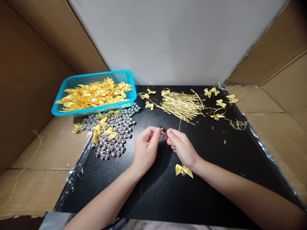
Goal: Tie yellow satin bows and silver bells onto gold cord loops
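My right hand is closed around a small dark pointed tool, whose exact kind is hard to make out. Thumb and forefinger of my left hand are pinched at the tool's tip, where a bit of gold cord shows. A thin gold strand rises behind my right hand. Just below that hand lies a yellow ribbon bow with a silver bell, its cord running up under the hand. Beyond my hands lies a bundle of gold cords.
At the back left stands a blue basket heaped with yellow bows. Silver bells spread before it, several bows on top. Finished-looking looped bows lie at the right, near tangled cord. Cardboard walls flank the black table.
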A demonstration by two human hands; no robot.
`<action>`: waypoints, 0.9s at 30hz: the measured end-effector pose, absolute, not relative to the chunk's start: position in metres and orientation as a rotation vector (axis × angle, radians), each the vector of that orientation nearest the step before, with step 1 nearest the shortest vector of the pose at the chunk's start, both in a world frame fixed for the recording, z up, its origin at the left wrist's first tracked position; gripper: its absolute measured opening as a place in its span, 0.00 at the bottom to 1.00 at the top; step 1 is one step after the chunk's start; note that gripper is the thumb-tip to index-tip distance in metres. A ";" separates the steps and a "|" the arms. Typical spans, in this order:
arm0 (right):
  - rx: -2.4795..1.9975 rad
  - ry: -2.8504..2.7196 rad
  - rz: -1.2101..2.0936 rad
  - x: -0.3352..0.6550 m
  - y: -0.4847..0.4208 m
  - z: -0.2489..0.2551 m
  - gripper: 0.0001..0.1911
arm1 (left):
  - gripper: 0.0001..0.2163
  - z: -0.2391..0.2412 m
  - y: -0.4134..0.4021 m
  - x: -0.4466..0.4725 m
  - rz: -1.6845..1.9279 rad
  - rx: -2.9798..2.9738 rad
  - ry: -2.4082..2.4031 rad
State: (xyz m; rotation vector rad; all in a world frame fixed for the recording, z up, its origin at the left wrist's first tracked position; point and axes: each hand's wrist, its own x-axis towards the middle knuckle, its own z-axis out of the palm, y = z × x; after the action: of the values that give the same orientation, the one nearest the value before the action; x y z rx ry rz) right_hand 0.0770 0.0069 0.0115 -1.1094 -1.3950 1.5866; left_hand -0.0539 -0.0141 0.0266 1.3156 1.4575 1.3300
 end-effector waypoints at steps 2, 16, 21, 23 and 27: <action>-1.114 -1.388 1.585 0.076 0.007 0.012 0.25 | 0.11 0.025 -0.014 -0.054 1.329 1.317 1.475; -1.428 -1.837 0.608 0.119 0.096 0.018 0.10 | 0.13 0.019 -0.013 -0.056 1.314 1.155 1.444; -1.379 -1.883 0.640 0.121 0.108 0.027 0.07 | 0.15 0.012 -0.010 -0.059 1.318 1.132 1.431; -1.224 -1.796 0.890 0.114 0.085 0.029 0.09 | 0.15 0.013 -0.010 -0.059 1.331 1.150 1.451; -1.045 -1.626 1.283 0.099 0.033 0.023 0.11 | 0.14 0.017 -0.012 -0.057 1.351 1.197 1.476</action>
State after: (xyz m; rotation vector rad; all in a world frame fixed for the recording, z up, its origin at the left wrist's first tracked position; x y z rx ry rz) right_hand 0.0990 0.0330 0.0230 -1.0446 -1.6255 1.2825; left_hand -0.0570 -0.0116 0.0169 1.1973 1.4763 1.3514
